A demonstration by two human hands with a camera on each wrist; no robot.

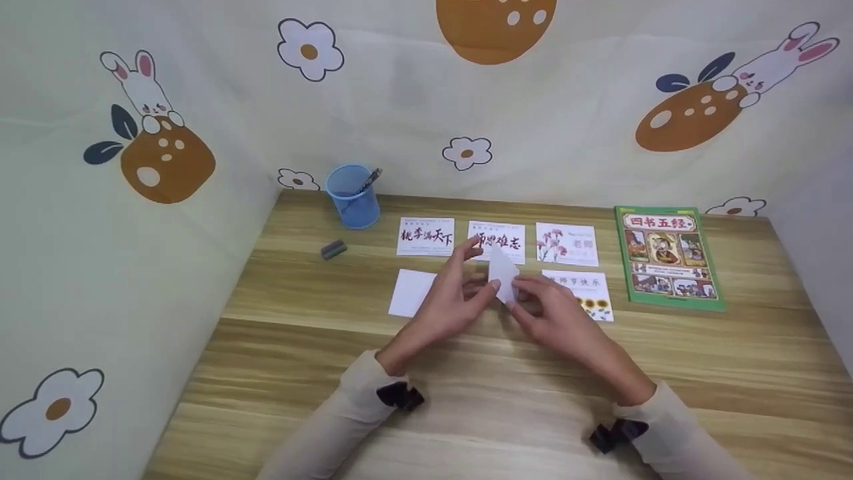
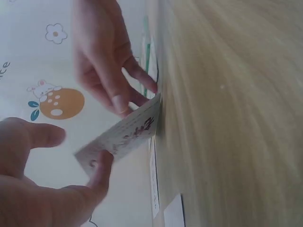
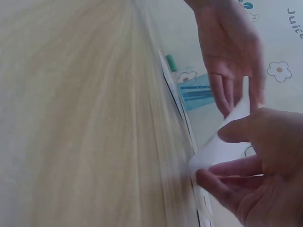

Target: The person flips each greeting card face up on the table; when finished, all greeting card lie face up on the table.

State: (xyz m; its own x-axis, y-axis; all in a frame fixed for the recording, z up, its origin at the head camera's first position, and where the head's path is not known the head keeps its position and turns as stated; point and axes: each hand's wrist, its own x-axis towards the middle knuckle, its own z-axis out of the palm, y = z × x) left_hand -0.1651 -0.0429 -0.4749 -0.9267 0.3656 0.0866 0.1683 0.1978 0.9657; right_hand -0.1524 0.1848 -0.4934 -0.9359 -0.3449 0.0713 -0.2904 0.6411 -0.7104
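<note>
A small square card is tilted up on edge between the two hands, over the middle of the table. Its plain white face shows in the right wrist view, and dark red lettering covers the other face in the left wrist view. The right hand pinches the card between thumb and fingers near its lower end. Beside it the left hand has its fingers spread, with one fingertip against the card's edge.
Behind stand three printed cards in a row: left, middle and right. A blank white card and a sunflower card flank the hands. Further out are a green-bordered book, a blue pen cup and a small dark block.
</note>
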